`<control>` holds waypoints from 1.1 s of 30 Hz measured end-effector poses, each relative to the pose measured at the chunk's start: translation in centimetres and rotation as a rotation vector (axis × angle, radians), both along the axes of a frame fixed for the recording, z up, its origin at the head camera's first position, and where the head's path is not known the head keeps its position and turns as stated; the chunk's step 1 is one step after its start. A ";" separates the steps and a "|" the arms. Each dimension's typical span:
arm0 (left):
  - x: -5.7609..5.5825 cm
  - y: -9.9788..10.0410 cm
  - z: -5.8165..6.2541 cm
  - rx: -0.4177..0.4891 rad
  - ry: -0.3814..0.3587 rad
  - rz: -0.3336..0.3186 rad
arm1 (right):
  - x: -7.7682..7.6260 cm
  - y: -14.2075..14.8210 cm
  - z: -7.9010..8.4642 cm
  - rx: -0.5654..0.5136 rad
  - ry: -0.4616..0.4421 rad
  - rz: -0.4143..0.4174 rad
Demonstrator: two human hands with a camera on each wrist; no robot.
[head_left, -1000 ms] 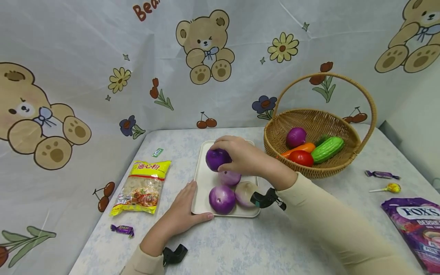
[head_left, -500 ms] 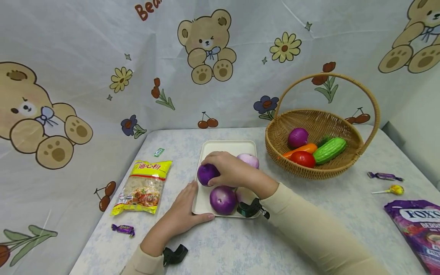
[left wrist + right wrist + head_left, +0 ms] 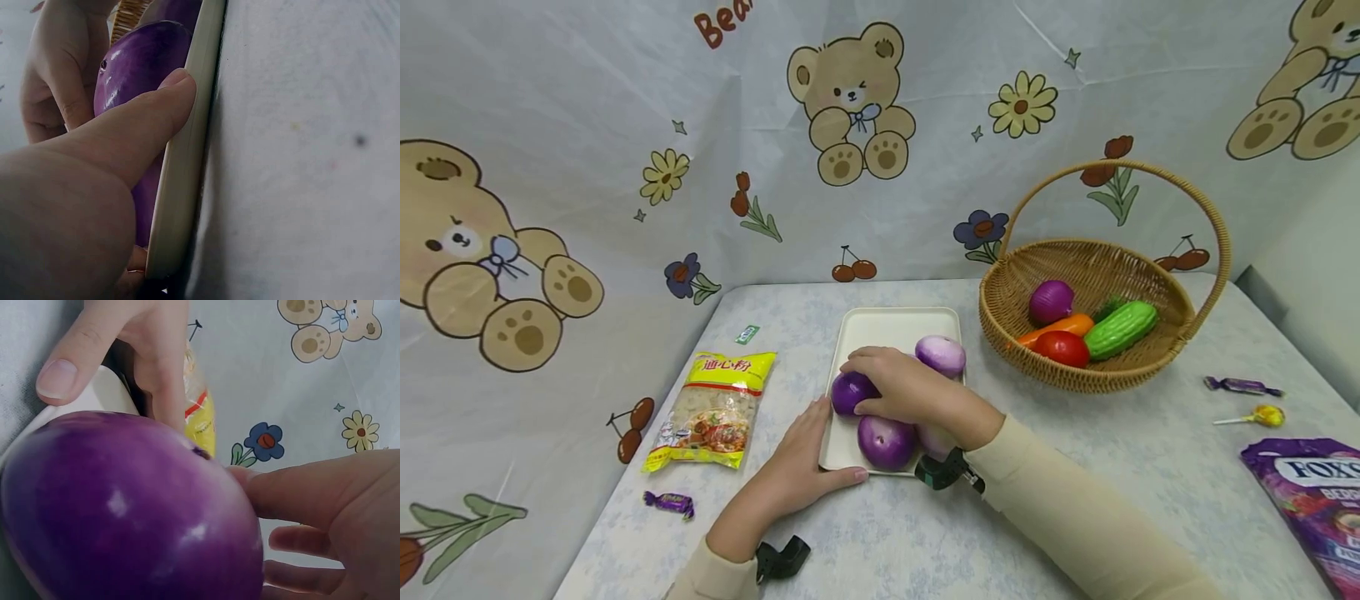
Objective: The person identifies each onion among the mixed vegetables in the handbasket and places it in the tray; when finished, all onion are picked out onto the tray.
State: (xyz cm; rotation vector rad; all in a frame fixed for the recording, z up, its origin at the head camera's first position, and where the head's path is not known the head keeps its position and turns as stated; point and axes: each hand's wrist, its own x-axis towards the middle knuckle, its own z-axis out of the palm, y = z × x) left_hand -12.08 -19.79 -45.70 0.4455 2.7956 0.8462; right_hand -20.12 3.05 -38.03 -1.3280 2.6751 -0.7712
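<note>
In the head view my right hand (image 3: 902, 387) grips a dark purple onion (image 3: 852, 393) from above, over the left side of a white tray (image 3: 887, 325). A larger purple onion (image 3: 886, 442) lies just in front, at the tray's near end. Two paler purple onions, one (image 3: 940, 355) at the right rim and one (image 3: 934, 440) partly under my right wrist, lie on the tray too. At the near left corner my left hand (image 3: 797, 467) rests with straight fingers along the side and its thumb on the front rim. The big onion (image 3: 131, 500) hides the gripped one in the right wrist view.
A wicker basket (image 3: 1090, 379) holding vegetables stands at the back right. Left of the tray lie a yellow pasta bag (image 3: 707, 408) and a purple-wrapped candy (image 3: 668, 503). A lollipop (image 3: 1266, 415), another candy (image 3: 1243, 386) and a purple pouch (image 3: 1311, 500) lie to the right.
My right hand has carried the dark purple onion left and down toward the tray's left side. A pale onion has come into view at the right rim. My left hand stays put.
</note>
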 end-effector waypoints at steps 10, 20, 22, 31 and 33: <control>0.0 -0.1 0.0 0.015 0.000 0.002 | 0.5 0.0 -0.1 -0.028 0.004 -0.007; -0.1 0.1 0.0 0.024 0.011 -0.002 | 0.6 1.2 0.6 -0.048 0.078 -0.053; -0.1 0.2 0.0 0.022 0.011 -0.002 | 0.6 1.9 1.0 -0.063 0.108 -0.070; 0.0 0.2 0.3 0.025 0.006 -0.001 | 0.3 6.6 2.5 -0.131 0.171 -0.155; 0.0 0.1 0.2 0.028 0.006 -0.004 | 0.1 7.7 2.8 -0.131 0.185 -0.184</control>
